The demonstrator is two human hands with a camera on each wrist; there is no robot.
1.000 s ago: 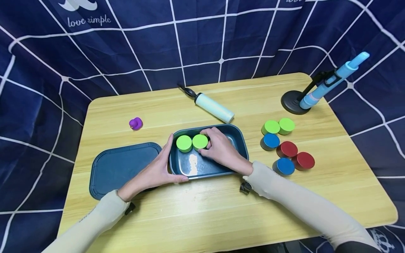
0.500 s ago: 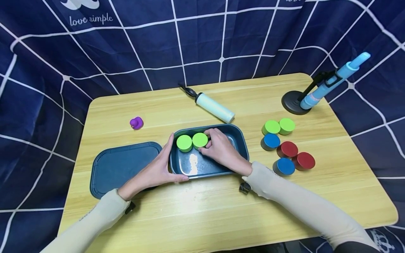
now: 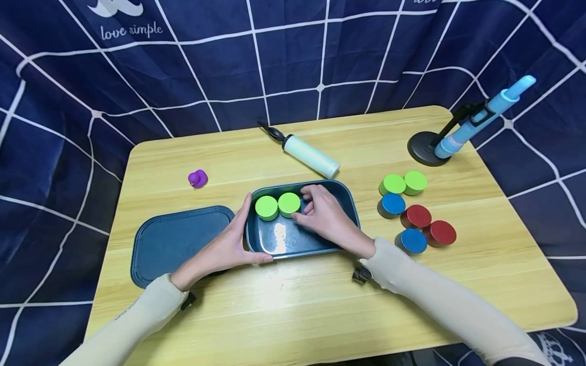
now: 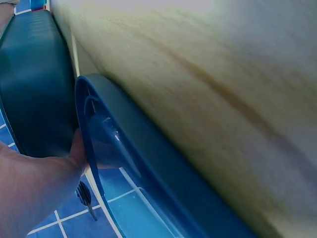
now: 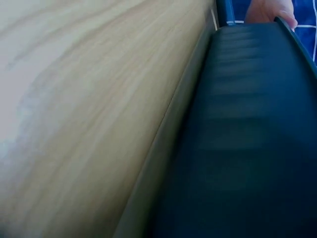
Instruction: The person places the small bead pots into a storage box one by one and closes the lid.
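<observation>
A wooden table (image 3: 274,315) bears a dark blue box (image 3: 302,241) at mid-frame, its left end braced by a left hand (image 3: 229,247), fingers outstretched. The right hand (image 3: 324,212), loosely bent around nothing, hovers inside. Right of frame stand six cylinders (image 3: 415,216); two green cylinders (image 3: 289,204) occupy the box's upper left. Filling seems under way; the next move likely calls for lifting clear without nudging the pair.

Says "love simple" (image 3: 131,32) in curly white letters on the blue cloth (image 3: 293,56), up on the left, right under a white mustache (image 3: 115,6). Seems to say "love" (image 3: 426,1) again at the very top, more to the right, but gets cut off. Shows what looks like a white crown (image 3: 556,348) on the cloth, bottom right. Has tiny marks along the left sleeve (image 3: 135,320), too small to read.
</observation>
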